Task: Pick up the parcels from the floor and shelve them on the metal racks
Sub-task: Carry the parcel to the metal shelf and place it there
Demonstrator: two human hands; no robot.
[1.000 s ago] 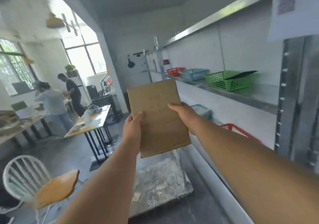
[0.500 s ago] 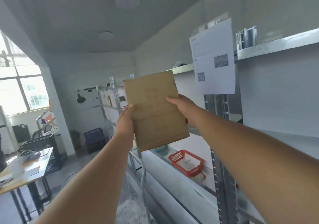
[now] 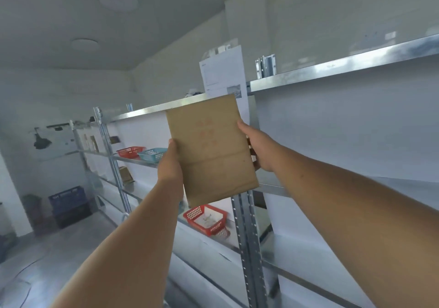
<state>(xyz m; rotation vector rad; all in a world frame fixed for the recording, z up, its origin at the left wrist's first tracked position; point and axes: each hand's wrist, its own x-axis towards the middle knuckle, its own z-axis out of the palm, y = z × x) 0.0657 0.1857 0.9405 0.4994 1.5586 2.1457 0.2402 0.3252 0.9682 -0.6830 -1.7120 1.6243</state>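
Note:
A flat brown paper parcel (image 3: 211, 151) with faint red print is held upright at arm's length in front of the metal rack (image 3: 247, 231). My left hand (image 3: 169, 162) grips its left edge and my right hand (image 3: 257, 148) grips its right edge. The parcel covers part of the rack's upright post and a white printed sheet (image 3: 223, 75) taped to it. The upper shelf edge (image 3: 344, 67) runs just above the parcel.
A red basket (image 3: 206, 217) sits on a lower shelf under the parcel. A second red basket (image 3: 129, 152) and a blue basket (image 3: 153, 154) stand on a shelf farther left. Dark blue crates (image 3: 69, 203) are stacked on the floor by the far wall.
My view has swung right and up, from the room with tables towards the racks. Both hands keep hold of the parcel, now raised near the upper shelf edge.

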